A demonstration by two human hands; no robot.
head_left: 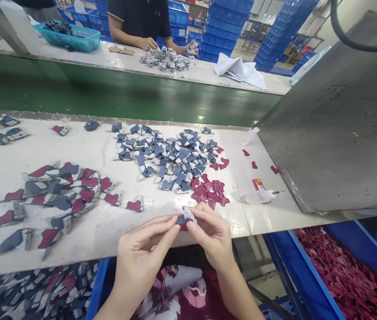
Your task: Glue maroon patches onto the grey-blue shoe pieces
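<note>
A white worktable [88, 146] runs across the workshop, with a heap of navy-and-white parts [183, 153] near its middle. Beyond the heap lies a green strip [108, 93], and past that a pale bench [115, 63] where a person in a dark short-sleeved shirt [138, 20] has both hands at a pile of grey pieces [166, 60]. Farther behind the heap stand stacked blue crates [223, 26]. On the near side of the heap, at the table's front edge, the wearer holds one small part [186, 218], its white, navy and crimson areas showing between the fingers. The left hand [142, 253] pinches one end of it between thumb and fingertips; the right hand [213, 235] is clamped on the other end, thumb against fingers. Flat crimson pieces [210, 191] lie against the heap's near right corner. Farther right of the heap are a translucent bottle [260, 196] with a thin tip, a little red-and-yellow box [258, 184] touching it, and a big metal housing [335, 115]. Left of the heap spreads a looser group of parts [85, 195], some crimson face up, others navy. Below the heap's level, to the right, a blue bin [318, 275] holds many more crimson pieces.
</note>
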